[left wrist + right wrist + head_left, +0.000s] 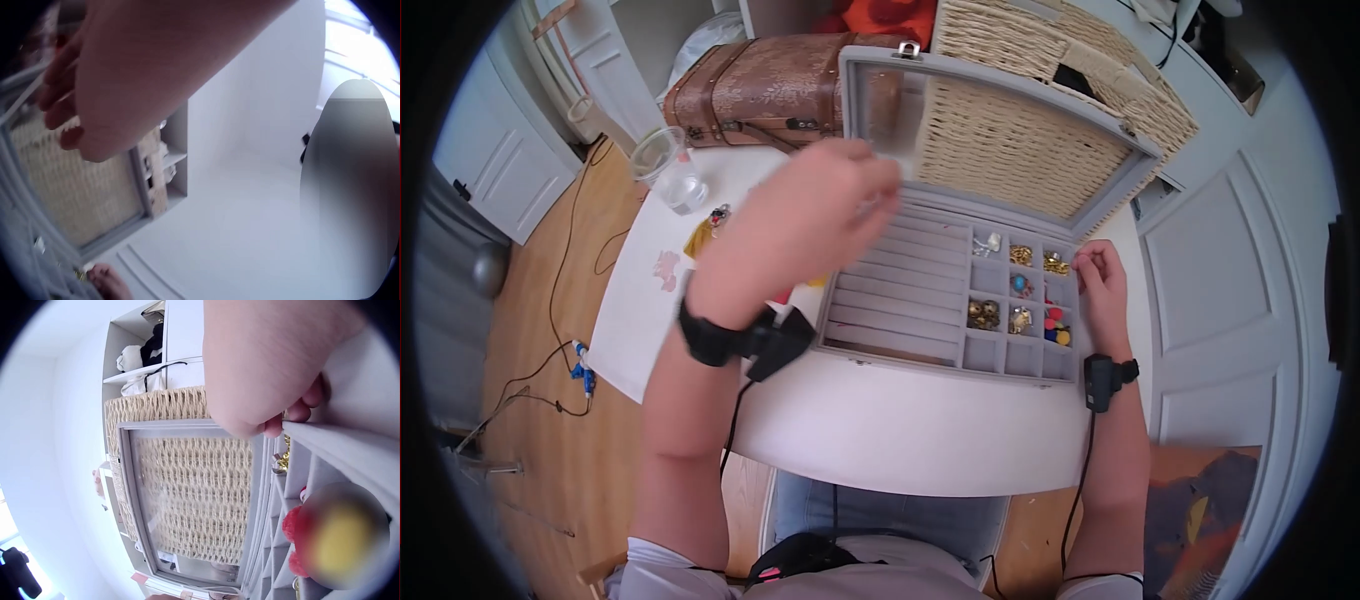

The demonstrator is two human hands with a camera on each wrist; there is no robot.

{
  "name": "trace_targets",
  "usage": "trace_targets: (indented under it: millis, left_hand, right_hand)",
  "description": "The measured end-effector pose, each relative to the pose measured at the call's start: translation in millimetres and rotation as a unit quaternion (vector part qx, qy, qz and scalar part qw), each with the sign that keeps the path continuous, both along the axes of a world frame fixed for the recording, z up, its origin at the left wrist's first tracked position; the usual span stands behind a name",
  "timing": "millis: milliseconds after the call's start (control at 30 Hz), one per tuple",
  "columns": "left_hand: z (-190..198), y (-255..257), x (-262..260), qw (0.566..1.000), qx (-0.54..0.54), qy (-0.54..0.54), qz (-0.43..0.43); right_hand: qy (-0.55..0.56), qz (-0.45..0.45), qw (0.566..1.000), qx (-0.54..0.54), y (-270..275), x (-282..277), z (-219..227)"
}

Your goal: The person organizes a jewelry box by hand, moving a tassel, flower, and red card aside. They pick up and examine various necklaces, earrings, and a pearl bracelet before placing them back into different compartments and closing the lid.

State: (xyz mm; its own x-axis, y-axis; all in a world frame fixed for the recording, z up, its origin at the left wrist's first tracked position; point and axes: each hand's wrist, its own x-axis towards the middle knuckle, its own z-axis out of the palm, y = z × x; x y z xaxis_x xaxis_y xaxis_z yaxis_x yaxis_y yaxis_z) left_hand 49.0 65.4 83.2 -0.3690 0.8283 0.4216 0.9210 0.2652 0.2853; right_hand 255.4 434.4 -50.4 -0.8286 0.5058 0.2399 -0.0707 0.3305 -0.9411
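My left hand [830, 205] is raised over the left part of a grey jewelry box [900, 345], its fingers bent and blurred by motion. I cannot tell whether something small sits between its fingertips. At the box's right side, my right hand [1105, 285] grips the rim near the hinge corner with curled fingers. The box stands with its glass lid [1000, 150] raised. Ring rolls fill its left half. Small compartments on the right hold gold chains [1021, 255], a turquoise piece [1021, 285], gold-toned pieces [983, 315] and red pompoms [292, 524].
A clear plastic cup [685, 188] and a yellow item [698, 238] lie left on the white table [880, 430], beside pink flat pieces [665, 270]. Behind stand a brown patterned case [750, 90] and a woven basket [1000, 50]. Cables run across the floor at left.
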Motion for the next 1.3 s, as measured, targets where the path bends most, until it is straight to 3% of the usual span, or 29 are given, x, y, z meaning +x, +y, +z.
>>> trace_targets:
  millis: [67, 133, 233, 533, 833, 967, 1033, 1067, 1133, 1233, 1300]
  left_hand:
    - [-31, 33, 16, 0.995, 0.049, 0.025, -0.086]
    - [-71, 63, 25, 0.980, 0.077, -0.022, -0.183]
    - [-107, 84, 31, 0.983, 0.011, -0.002, -0.184]
    - [-108, 90, 26, 0.982, -0.042, -0.067, -0.174]
    - [-115, 95, 23, 0.980, 0.004, -0.125, -0.154]
    - [-109, 92, 20, 0.968, 0.035, -0.210, -0.134]
    - [-107, 91, 20, 0.913, 0.131, -0.375, -0.091]
    - [-94, 87, 19, 0.914, 0.134, -0.373, -0.089]
    - [-56, 69, 11, 0.955, 0.048, -0.274, -0.099]
    - [-4, 35, 3, 0.958, 0.099, -0.231, -0.141]
    - [28, 4, 1, 0.979, 0.109, -0.153, -0.077]
  right_hand:
    - [0.007, -0.001, 1.000, -0.001, -1, -1, 2]
    - [-0.007, -0.008, 1.000, -0.014, -3, -1, 2]
    - [0.003, 0.002, 1.000, -0.008, 2, -1, -2]
    - [0.000, -0.008, 1.000, -0.006, 2, -3, -5]
    - [-0.007, -0.016, 1.000, 0.008, -1, -2, -3]
    - [-0.009, -0.017, 1.000, 0.014, -2, -2, -1]
    - [-0.012, -0.009, 1.000, 0.002, 1, -2, -2]
    - [-0.011, -0.005, 1.000, 0.004, 3, -3, -2]
    - [-0.012, -0.001, 1.000, -0.006, 4, -2, -3]
    - [-0.010, -0.008, 1.000, -0.003, -3, -1, 2]
    - [-0.008, -0.001, 1.000, -0.005, 0, -1, 1]
